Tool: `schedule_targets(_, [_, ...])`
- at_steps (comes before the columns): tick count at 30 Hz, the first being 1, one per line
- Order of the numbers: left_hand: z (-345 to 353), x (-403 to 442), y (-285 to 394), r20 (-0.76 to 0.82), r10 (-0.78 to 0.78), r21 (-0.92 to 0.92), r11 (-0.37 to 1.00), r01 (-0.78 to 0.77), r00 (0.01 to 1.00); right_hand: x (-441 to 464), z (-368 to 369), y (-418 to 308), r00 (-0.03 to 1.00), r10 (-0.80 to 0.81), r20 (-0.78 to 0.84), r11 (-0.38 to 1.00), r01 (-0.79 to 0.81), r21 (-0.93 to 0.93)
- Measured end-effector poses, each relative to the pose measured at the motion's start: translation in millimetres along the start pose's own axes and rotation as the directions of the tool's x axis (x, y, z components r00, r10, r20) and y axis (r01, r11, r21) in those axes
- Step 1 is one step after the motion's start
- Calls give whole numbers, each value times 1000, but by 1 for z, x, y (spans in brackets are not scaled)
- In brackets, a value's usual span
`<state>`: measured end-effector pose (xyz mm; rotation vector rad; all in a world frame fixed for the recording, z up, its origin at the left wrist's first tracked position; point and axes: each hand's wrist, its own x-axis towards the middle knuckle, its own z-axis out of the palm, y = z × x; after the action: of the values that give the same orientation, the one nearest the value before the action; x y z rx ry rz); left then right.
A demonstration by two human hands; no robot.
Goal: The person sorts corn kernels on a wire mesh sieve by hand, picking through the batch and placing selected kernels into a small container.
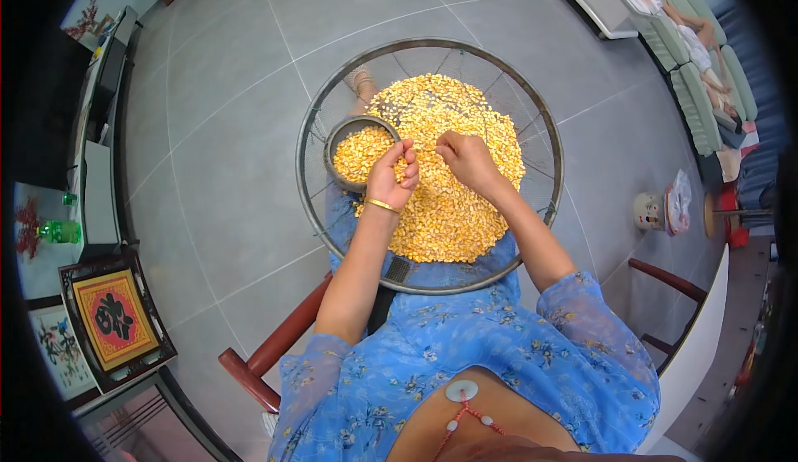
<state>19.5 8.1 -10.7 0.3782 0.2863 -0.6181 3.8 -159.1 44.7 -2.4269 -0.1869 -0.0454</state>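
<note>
A large round sieve (pixel 555 142) with a metal rim and mesh bottom rests across my lap. Loose yellow corn kernels (pixel 453 221) are heaped over much of it. On its left side stands a small dark round bowl (pixel 331 165), also holding kernels. My left hand (pixel 394 175) is beside the bowl's right edge, palm turned up and fingers curled in; what lies inside them is hidden. Over the heap, my right hand (pixel 467 161) has thumb and fingertips pinched together. Anything in that pinch is too small to name.
Wooden chair arms (pixel 278 337) flank me. Along the left stand a cabinet (pixel 100 188) and a framed panel (pixel 115 317). To the right are a white bin (pixel 648 211), a white table edge (pixel 706 321) and a green sofa (pixel 694 105) with a person lying on it.
</note>
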Motion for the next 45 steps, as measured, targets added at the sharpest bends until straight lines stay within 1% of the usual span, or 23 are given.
schedule_targets(3, [2,0,-2,-20,-16,43,999,17,1000,-1,-6,-30,995,-53,-82,993,61,97])
schedule_targets(5, [14,-4,-4,-47,-31,66,997,34,998,-2,-3,-44,986,-169,16,958,160,239])
schedule_targets(7, [41,-13,-5,-387,47,113,994,-3,921,-3,-9,-52,980,-195,36,965,185,189])
schedule_targets(8, [32,-12,-4,-260,-19,77,996,40,965,-1,-8,-41,989,-149,14,964,142,226])
schedule_targets(9, [17,-7,-4,-259,-16,78,996,38,966,1,-7,-28,995,-101,-6,960,99,264])
schedule_targets(10, [3,-1,-4,-82,-41,60,997,46,996,1,-9,-14,999,-27,-27,999,27,20])
schedule_targets(11, [-4,2,-4,98,-63,45,997,59,993,0,-11,4,1000,7,-19,999,-8,-51])
schedule_targets(16, [-4,3,-4,30,-52,-5,999,53,998,-16,-13,86,987,156,-34,922,-158,-354])
schedule_targets(18, [-3,2,-4,25,-56,3,998,56,998,-27,-14,92,935,351,57,857,-295,-423])
schedule_targets(19, [-2,1,-4,17,-54,9,998,54,998,-33,-9,93,932,358,50,855,-305,-419])
schedule_targets(21, [-2,2,-5,3,-69,16,998,69,998,-43,4,81,915,323,240,877,-194,-439])
schedule_targets(23, [-4,3,-6,-22,-67,35,997,68,997,-52,18,60,883,331,332,897,-185,-402])
schedule_targets(25, [-5,4,-7,-43,-87,31,996,88,995,-56,35,53,907,293,303,925,-189,-328])
schedule_targets(27, [-7,4,-5,-10,-84,6,996,84,996,-55,40,35,950,117,290,993,-105,-56])
schedule_targets(28, [-7,4,-5,-44,-71,25,997,72,997,-56,38,25,948,124,295,992,-117,-42])
schedule_targets(30, [-9,5,-2,-41,-55,9,998,55,998,-57,17,-3,972,-224,67,951,233,-205])
schedule_targets(33, [-10,6,5,-10,-16,-23,1000,16,1000,-71,18,-3,948,-255,188,946,285,-154])
schedule_targets(35, [-10,6,10,19,64,-54,997,-63,998,-84,18,-5,939,-194,284,967,232,-108])
schedule_targets(37, [-12,8,11,35,68,-52,996,-66,997,-89,16,-9,787,67,614,994,-103,22])
schedule_targets(38, [-12,8,11,14,76,-35,997,-76,997,-86,9,-12,703,129,699,984,-178,-3])
schedule_targets(42, [-13,11,3,-18,62,14,998,-62,998,-81,20,18,688,54,723,983,-166,84])
schedule_targets(44, [-15,12,0,-26,52,33,998,-51,998,-71,33,40,761,-74,644,996,18,92])
schedule_targets(45, [-15,13,0,-13,52,51,997,-51,999,-63,32,49,763,-78,642,995,18,100])
